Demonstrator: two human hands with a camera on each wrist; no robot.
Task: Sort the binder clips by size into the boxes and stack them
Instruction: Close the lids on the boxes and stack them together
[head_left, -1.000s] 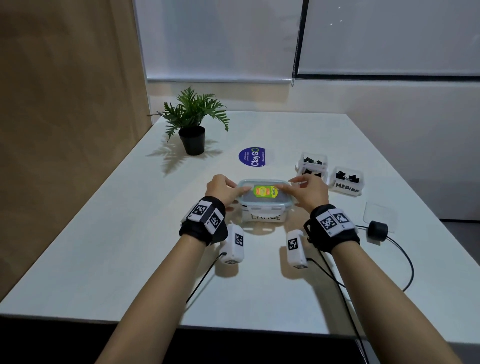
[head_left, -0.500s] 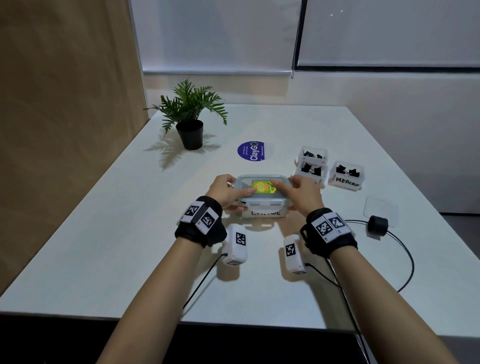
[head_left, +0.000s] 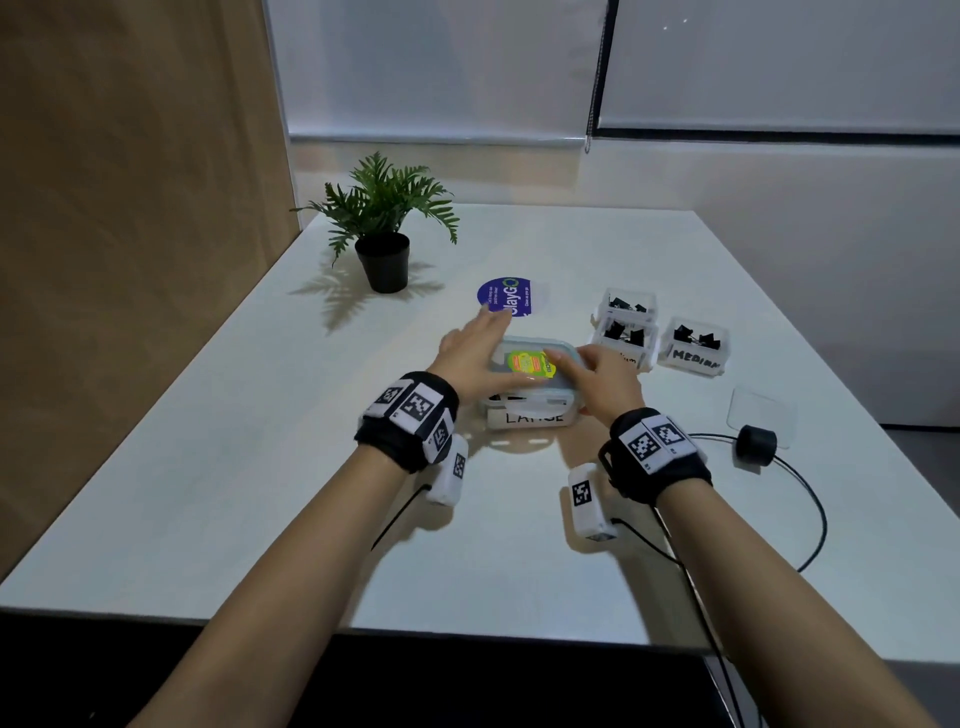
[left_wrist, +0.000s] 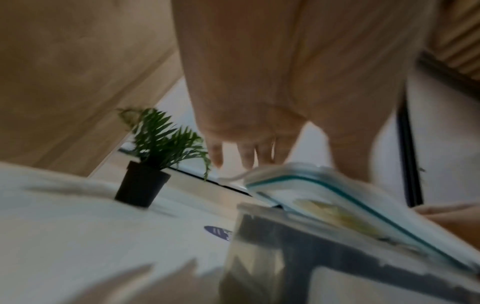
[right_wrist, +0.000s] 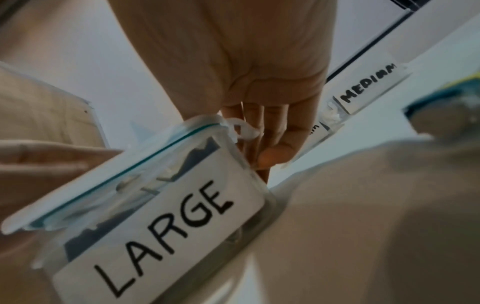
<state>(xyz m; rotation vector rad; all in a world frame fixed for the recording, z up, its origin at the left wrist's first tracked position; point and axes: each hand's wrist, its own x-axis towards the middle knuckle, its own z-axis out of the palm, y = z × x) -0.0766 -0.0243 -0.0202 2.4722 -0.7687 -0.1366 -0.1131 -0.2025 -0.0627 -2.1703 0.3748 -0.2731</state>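
A: Lid (head_left: 530, 364) on the LARGE box (head_left: 532, 415), mid-surface and near me. My left hand (head_left: 467, 358) lies over its left side, fingers straight and spread, thumb across the top, so the lid stays seated while I work the clasps.

B: And the right?

A: My right hand (head_left: 605, 382) has a finger on top and the rest curled down the box's right wall by the side clasp (right_wrist: 242, 129), I reckon to snap it shut. Grip: left flat and pressing, right hooked round the box edge.

B: The other boxes?

A: The MEDIUM box (head_left: 693, 345) and two more small boxes (head_left: 626, 325) sit just to the right, uncovered, with black binder clips (head_left: 696, 335) inside. I judge they stay uncovered because lids come before stacking.
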